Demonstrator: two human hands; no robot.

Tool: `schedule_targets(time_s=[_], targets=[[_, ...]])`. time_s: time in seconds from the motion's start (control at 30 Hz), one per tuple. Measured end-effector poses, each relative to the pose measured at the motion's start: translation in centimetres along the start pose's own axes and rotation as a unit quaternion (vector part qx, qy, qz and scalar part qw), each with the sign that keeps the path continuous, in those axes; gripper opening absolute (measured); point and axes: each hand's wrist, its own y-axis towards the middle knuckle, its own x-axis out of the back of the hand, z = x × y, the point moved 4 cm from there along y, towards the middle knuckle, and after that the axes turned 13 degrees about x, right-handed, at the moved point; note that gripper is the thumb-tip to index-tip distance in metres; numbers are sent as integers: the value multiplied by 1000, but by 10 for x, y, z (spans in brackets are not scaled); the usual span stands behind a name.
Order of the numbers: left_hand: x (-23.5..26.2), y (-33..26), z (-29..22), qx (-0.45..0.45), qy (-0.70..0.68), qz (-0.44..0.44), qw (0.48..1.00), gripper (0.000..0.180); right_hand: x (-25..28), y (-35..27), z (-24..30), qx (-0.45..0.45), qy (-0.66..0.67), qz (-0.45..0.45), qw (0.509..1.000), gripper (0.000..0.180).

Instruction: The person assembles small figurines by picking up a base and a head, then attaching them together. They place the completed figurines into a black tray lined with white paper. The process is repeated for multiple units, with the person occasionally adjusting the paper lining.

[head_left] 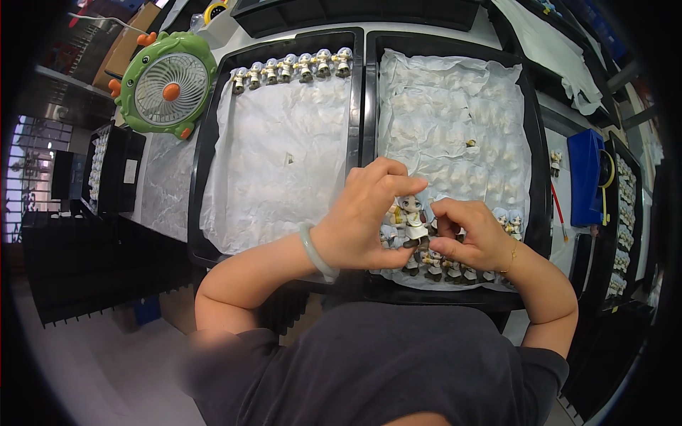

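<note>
**Figurine in both hands over right tray**

Head view, hands: Left hand curling round a small figurine, thumb and forefinger closing above its head, other fingers folded behind. Right hand pinching at the figurine's side, fingertips drawn together; exact part being gripped too small to tell. Pale bangle sitting on the left wrist, thin chain on the right.

Head view, trays: Figurine being held upright just above the near edge of the right tray, over a cluster of like figurines standing on crumpled white paper. Most of that paper lying bare. Left tray carrying one row of figurines along its far edge, remaining paper bare.

Head view, surroundings: Green desk fan standing left of the trays. Blue box and a red-handled brush lying to the right, further trays of figurines beyond.

Progress, judging by layout: one row seemingly done on the left tray, near cluster on the right apparently waiting; most work looking outstanding.
</note>
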Motion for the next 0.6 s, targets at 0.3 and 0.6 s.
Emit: schedule_targets(time_s=[0.3, 0.6], targets=[[4, 1, -5, -4, 45, 27, 999, 75, -10, -1, -3, -2, 76, 86, 993, 42], [5, 2, -6, -3, 60, 31, 998, 76, -23, -5, -10, 11, 153, 115, 981, 44]])
